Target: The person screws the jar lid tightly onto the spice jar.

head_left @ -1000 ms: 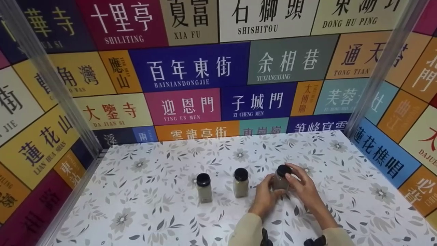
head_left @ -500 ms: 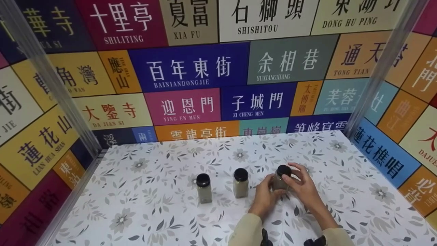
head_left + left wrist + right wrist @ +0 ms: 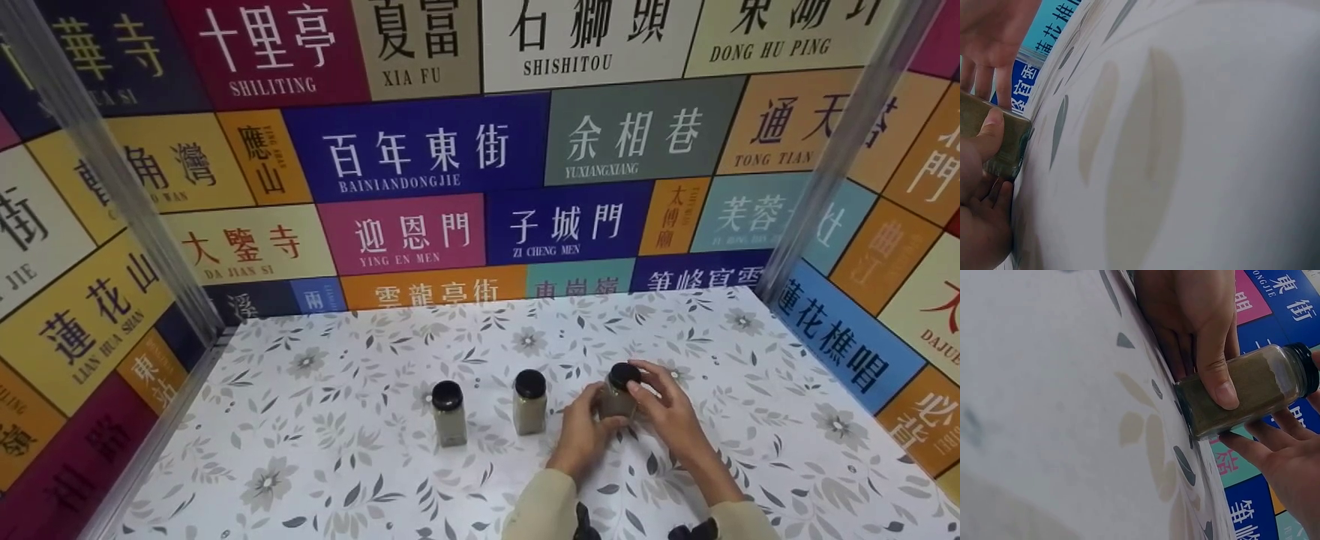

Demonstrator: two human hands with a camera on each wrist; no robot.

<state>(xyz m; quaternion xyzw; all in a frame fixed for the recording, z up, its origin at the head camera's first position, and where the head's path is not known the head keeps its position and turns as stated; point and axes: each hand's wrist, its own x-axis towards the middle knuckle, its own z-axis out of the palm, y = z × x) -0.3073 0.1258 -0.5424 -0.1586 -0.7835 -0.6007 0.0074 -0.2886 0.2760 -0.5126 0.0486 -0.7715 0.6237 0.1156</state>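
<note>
A glass spice jar with greenish-brown powder stands upright on the table, its black cap on top. My left hand grips the jar's body low down, the thumb across one side. My right hand pinches the cap between thumb and fingers from the right. Only the lower part of the jar shows in the left wrist view. To the left stand two similar black-capped jars, a middle jar and a leftmost jar, both upright and untouched.
A white cloth with grey leaves and flowers covers the table. Behind it rises a wall of coloured panels with lettering. Clear upright posts, a left post and a right post, stand at the back corners.
My right thumb and fingers have shifted slightly around the cap, the thumb toward the left and then back. The left hand and all the jars have stayed in place.
</note>
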